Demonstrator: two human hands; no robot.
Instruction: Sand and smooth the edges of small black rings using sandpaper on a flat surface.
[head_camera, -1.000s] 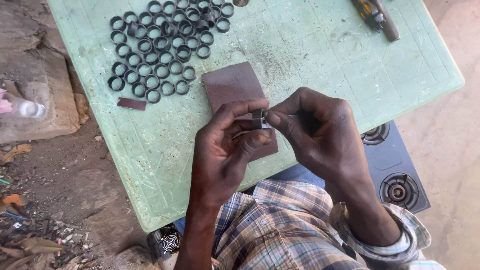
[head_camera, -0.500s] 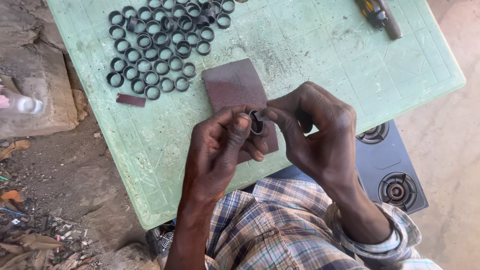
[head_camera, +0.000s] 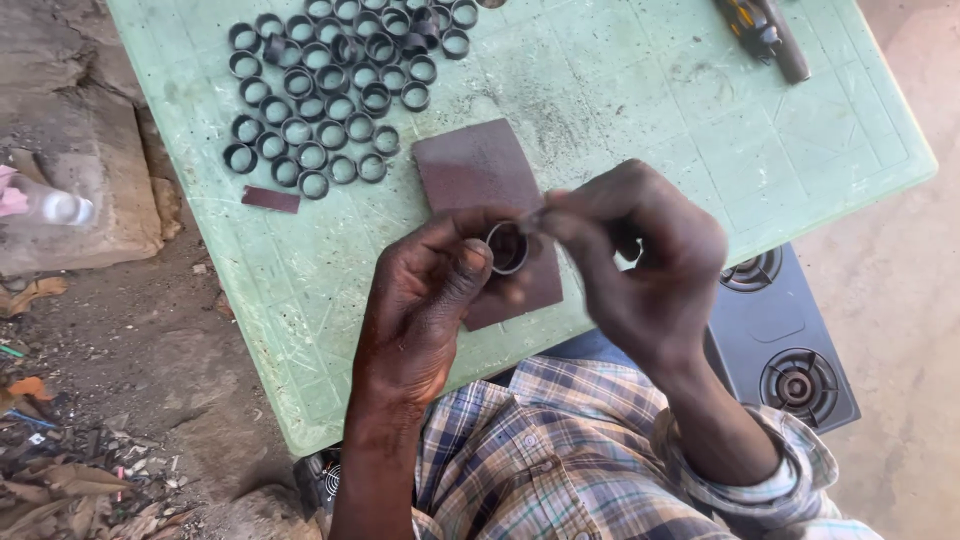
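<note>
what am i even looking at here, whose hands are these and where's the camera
There is no machine here. A person wears a camera on the head, so the picture looks down over their own arms and checked shirt at a scratched pale green table.

The left hand and the right hand meet above the table and hold one small metal ring between their fingertips.

On the table lie many more dark rings set out in rows at the far left, a brown rectangular sheet right under the hands, and a small brown strip beside the rings. A hand tool lies at the far right edge.

Below the table on the right sits a dark two-burner stove. The ground around is bare dirt with some litter.
</note>
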